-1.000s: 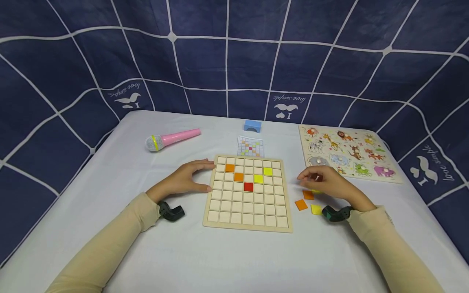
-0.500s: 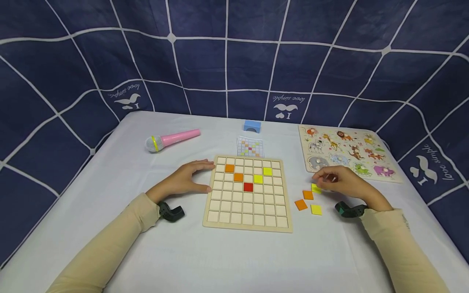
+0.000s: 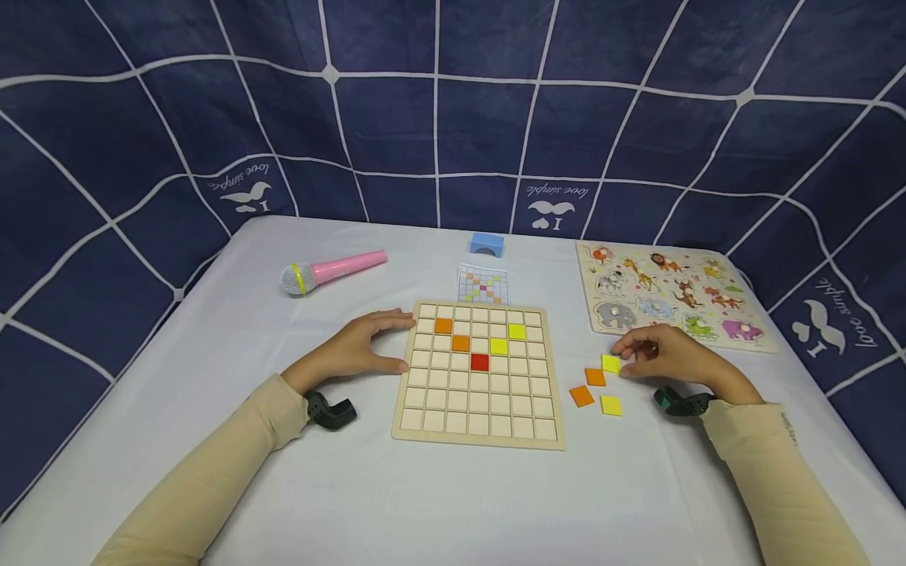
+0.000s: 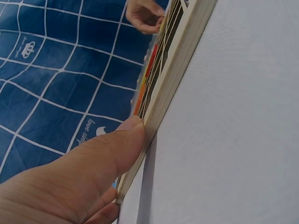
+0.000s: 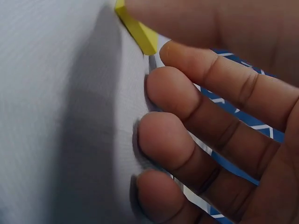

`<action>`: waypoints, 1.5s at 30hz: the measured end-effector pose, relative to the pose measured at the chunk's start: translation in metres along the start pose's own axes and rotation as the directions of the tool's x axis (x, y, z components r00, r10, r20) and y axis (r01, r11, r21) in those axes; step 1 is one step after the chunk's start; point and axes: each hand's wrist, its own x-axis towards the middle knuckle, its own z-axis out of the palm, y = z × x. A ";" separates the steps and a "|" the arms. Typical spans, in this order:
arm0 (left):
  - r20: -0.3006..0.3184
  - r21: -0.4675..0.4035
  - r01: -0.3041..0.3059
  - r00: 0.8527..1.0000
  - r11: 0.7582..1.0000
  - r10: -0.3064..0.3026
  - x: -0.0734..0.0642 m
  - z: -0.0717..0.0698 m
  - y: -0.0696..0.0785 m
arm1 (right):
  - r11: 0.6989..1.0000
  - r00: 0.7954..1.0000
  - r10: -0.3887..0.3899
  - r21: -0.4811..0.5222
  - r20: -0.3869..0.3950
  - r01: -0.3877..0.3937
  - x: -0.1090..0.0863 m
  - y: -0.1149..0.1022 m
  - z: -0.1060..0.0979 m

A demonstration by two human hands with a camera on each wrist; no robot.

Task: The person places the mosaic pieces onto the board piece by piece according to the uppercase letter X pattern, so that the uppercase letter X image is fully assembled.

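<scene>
A wooden grid board (image 3: 478,440) lies flat mid-table, with two orange tiles, two yellow tiles and a red tile (image 3: 480,362) in its cells. My left hand (image 3: 357,346) rests at its left edge, thumb and fingers spread; in the left wrist view the thumb (image 4: 112,151) touches the board's side (image 4: 173,79). Right of the board, my right hand (image 3: 668,354) is low over the table beside a yellow tile (image 3: 610,363). In the right wrist view the thumb (image 5: 201,18) overlaps this yellow tile (image 5: 140,30), while the loosely bent fingers stand apart from it.
Two orange tiles (image 3: 582,395) and another yellow tile (image 3: 611,406) lie near the right hand. A printed pattern card (image 3: 484,284) and a blue block (image 3: 487,244) are behind the board. A pink toy microphone (image 3: 340,270) lies back left, an animal peg puzzle (image 3: 672,295) back right.
My right hand has moved rightward, away from the board, and come down beside the far yellow tile, uncovering it. My left hand has stayed at the board's edge.
</scene>
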 end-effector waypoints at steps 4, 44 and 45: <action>0.000 -0.001 0.001 1.000 1.000 -0.001 0.000 0.001 0.000 | 1.000 1.000 -0.003 -0.015 -0.007 0.003 0.002 0.000 0.002; 0.001 -0.007 -0.006 1.000 1.000 0.006 0.000 0.000 0.000 | 0.990 0.991 -0.050 -0.135 -0.121 0.034 0.017 -0.040 0.030; 0.001 -0.007 -0.005 1.000 1.000 0.005 0.001 0.000 0.000 | 0.990 0.992 -0.055 -0.132 -0.118 0.039 0.018 -0.041 0.030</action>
